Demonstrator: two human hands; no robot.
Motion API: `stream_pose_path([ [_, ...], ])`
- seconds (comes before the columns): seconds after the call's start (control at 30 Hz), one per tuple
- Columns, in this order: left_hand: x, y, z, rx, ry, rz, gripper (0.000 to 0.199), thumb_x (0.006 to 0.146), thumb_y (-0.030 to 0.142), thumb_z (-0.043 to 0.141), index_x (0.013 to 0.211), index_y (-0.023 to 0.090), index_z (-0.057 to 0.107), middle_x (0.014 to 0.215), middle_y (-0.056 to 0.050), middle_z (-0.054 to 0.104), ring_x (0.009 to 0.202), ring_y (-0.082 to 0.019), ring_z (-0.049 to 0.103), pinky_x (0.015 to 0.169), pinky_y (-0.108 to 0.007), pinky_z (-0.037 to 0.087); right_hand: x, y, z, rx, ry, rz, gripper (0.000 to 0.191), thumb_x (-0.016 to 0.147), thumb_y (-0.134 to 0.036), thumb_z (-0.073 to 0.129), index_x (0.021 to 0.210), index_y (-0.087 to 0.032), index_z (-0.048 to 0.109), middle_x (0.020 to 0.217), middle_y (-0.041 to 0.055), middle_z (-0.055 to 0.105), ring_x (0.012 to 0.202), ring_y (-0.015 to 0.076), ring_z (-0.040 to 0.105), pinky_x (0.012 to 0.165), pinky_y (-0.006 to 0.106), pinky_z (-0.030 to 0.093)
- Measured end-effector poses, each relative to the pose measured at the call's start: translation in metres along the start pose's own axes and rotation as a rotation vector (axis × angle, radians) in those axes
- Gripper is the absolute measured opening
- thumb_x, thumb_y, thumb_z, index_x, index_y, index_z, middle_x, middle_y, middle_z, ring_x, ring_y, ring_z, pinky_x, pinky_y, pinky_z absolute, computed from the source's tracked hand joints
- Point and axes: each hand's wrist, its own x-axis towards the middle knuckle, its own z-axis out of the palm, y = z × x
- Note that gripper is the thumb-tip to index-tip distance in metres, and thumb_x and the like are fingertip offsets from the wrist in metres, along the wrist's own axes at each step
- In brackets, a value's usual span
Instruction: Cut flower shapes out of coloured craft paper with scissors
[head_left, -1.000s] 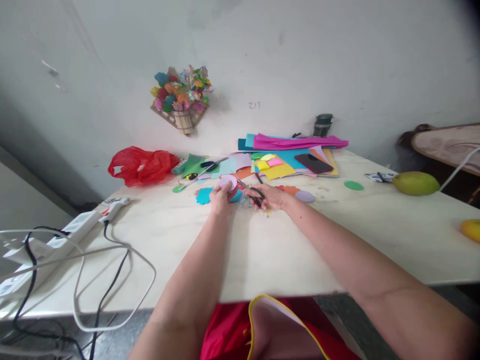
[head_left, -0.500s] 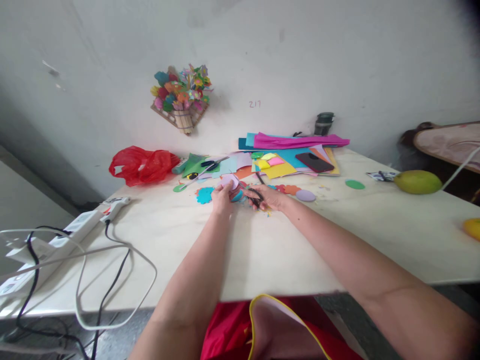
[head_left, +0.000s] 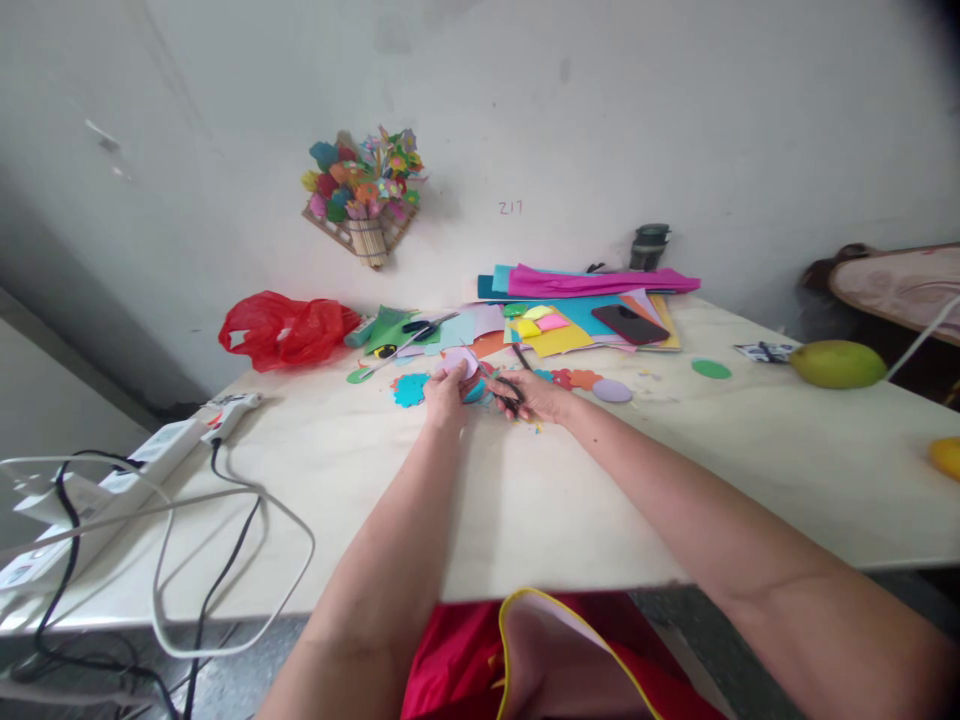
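In the head view, the left hand (head_left: 448,394) pinches a lilac disc (head_left: 456,359) over the table (head_left: 555,510), seemingly steadying its edge for the scissors (head_left: 515,387), which the right hand's (head_left: 543,395) fingers grip just right of the disc.

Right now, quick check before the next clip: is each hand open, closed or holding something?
Left hand: closed, pinching a round light purple piece.
Right hand: closed around the dark-handled scissors.
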Motion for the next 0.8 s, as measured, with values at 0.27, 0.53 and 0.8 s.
stream_pose_path([
  [0.27,0.0003,-0.0007,0.0008,0.0,0.001,0.001,0.013,0.074,0.015,0.078,0.08,0.012,0.067,0.07,-0.005,0.071,0.064,-0.016,0.071,0.067,-0.027,0.058,0.0007,0.0008,0.0002,-0.018,0.009,-0.018,0.029,0.094,-0.034,0.067,0.075,-0.017,0.051,0.054,-0.0047,0.059,0.036,0.005,0.051,0.026,0.013,0.027],
  [0.53,0.0019,-0.0027,-0.0004,0.008,-0.003,0.029,0.016,0.072,0.017,0.08,0.081,0.012,0.067,0.07,-0.005,0.071,0.065,-0.017,0.072,0.071,-0.029,0.059,-0.0029,-0.0035,0.0034,-0.04,0.019,-0.02,0.032,0.092,-0.034,0.069,0.073,-0.018,0.049,0.052,-0.0054,0.057,0.034,0.0045,0.048,0.027,0.013,0.025],
  [0.8,0.0019,-0.0008,0.0001,-0.013,0.012,-0.006,0.01,0.074,0.013,0.075,0.081,0.012,0.068,0.071,-0.006,0.072,0.069,-0.018,0.074,0.073,-0.03,0.06,-0.0013,-0.0018,0.0024,-0.047,0.018,-0.03,0.033,0.09,-0.036,0.071,0.073,-0.018,0.048,0.051,-0.0058,0.055,0.034,0.0046,0.047,0.026,0.013,0.023],
])
